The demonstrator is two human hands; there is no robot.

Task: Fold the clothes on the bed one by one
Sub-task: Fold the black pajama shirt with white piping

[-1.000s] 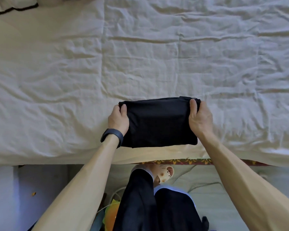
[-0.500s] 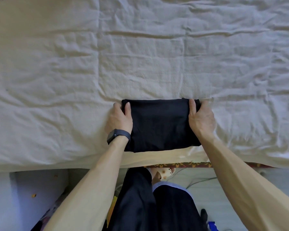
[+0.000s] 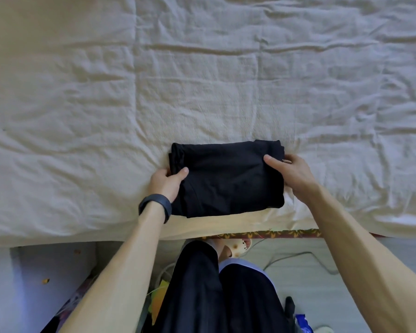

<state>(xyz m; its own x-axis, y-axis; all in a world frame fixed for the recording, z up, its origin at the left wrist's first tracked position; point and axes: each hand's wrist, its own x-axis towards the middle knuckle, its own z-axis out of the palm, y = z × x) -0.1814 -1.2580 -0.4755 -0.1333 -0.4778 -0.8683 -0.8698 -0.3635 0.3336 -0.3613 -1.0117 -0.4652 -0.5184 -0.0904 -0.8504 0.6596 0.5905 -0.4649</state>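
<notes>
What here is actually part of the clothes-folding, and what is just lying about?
Part of the job: folded black garment, held at its ends by the left hand and right hand; white bedspread it lies on.

Just lying about: beige sandal, grey cable and blue packet on the floor; dark wristband on the left wrist.
</notes>
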